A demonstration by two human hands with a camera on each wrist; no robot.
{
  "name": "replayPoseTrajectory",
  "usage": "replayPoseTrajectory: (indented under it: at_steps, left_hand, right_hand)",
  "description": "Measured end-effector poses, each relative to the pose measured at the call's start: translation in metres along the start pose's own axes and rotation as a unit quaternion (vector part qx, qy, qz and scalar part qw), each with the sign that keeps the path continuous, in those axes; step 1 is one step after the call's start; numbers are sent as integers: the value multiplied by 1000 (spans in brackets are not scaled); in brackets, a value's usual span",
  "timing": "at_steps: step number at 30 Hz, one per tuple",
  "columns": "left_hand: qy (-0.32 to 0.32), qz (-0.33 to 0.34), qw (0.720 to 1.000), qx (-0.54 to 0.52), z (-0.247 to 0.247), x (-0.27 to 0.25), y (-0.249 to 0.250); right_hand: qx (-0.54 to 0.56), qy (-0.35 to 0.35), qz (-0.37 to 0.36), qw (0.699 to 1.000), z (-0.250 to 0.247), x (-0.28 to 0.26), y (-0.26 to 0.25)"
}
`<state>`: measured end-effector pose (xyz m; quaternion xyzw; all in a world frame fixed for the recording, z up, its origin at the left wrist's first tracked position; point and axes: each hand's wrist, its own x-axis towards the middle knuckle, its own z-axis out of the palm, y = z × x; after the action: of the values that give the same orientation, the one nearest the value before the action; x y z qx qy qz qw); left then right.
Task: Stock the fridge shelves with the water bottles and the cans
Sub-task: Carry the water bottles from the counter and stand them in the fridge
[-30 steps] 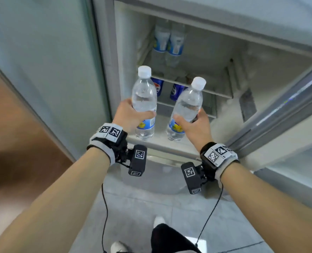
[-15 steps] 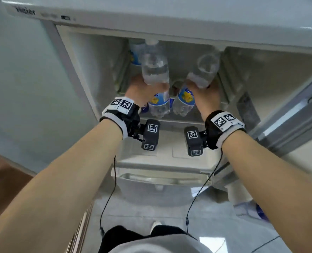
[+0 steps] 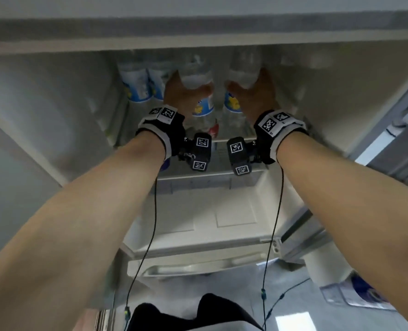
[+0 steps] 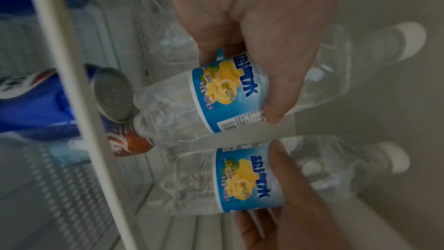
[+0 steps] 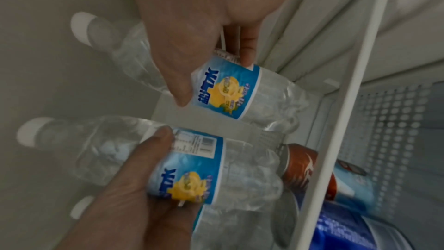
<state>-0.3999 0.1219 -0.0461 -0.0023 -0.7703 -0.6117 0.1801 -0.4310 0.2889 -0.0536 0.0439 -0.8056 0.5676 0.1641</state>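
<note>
- Two clear water bottles, white caps, blue-and-yellow labels, side by side on the upper shelf [image 3: 236, 140]: left bottle [image 3: 199, 91] and right bottle [image 3: 240, 89], each held around the label.
- Two more bottles [image 3: 136, 84] stand left of them.
- Below the shelf: a red can [image 4: 129, 144] and blue cans [image 4: 31, 105].

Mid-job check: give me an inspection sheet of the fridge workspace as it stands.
Surface: upper fridge shelf, white front rim, bottles on it.
Job's things: two labelled water bottles, one in the left hand, one in the right hand; two more bottles stand at the shelf's left; red can and blue cans on the shelf below.
Clutter: nothing seen.
Grippers: left hand and right hand each grip a bottle.
Cables: black wrist leads hang down.
Surroundings: plastic-wrapped pack on the floor, right.
</note>
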Motion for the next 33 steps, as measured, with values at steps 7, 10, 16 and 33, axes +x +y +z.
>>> replayPoseTrajectory:
  at_steps: [7,10,16,33]
  left_hand:
    - [-23,24,999,43,15,11,-8]
    - [-26,-12,993,118,13,8,-21]
    - [-53,-45,964,258,11,4,-43]
    - [-17,-71,947,313,24,52,-55]
  right_hand:
    - [39,-5,1,999,6,0,10]
    - [20,-19,0,1000,5,-1,16]
    - [5,-30,-6,1000,11,14,28]
    - [38,-112,22,993,50,59,28]
